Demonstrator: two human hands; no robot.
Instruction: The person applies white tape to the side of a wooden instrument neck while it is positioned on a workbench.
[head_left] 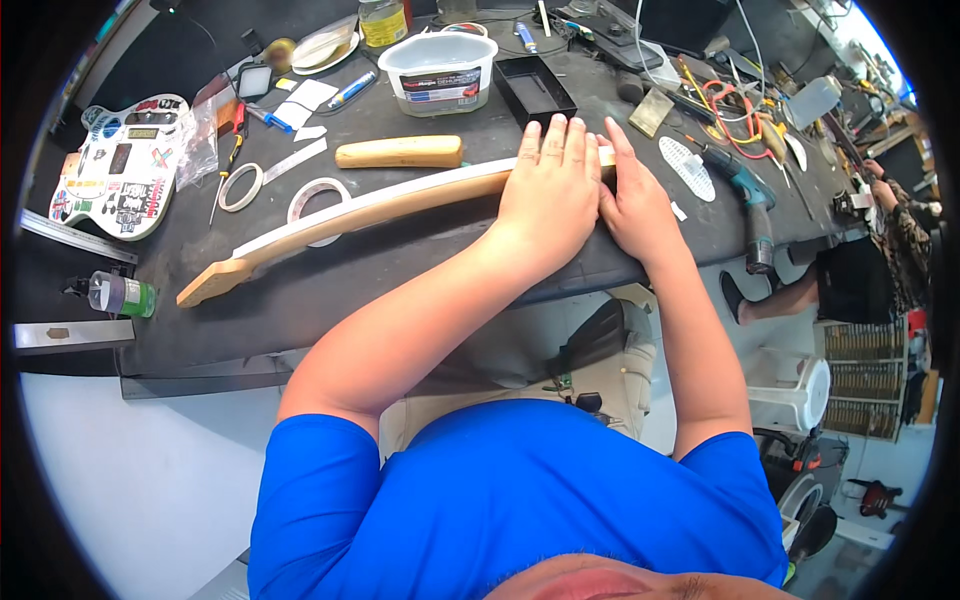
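Dark workbench [280, 305] beneath guitar neck [385, 204]; plastic tub [440, 88], power drill [757, 215] on top

Across the dark tabletop [350, 275] before you lies a wooden guitar neck [390, 206], its headstock toward your left and a white strip along its far edge. Your left hand [553, 195] rests flat over the neck's right portion, fingers extended; your right hand [640, 205] lies just beside it at the neck's end, fingers likewise straight. Beyond the neck, note the rounded wooden block [398, 152] and a tape roll [318, 183] partly hidden by the neck. A black tray [540, 95] sits beyond your fingertips; a cordless drill [752, 200] lies to your right.
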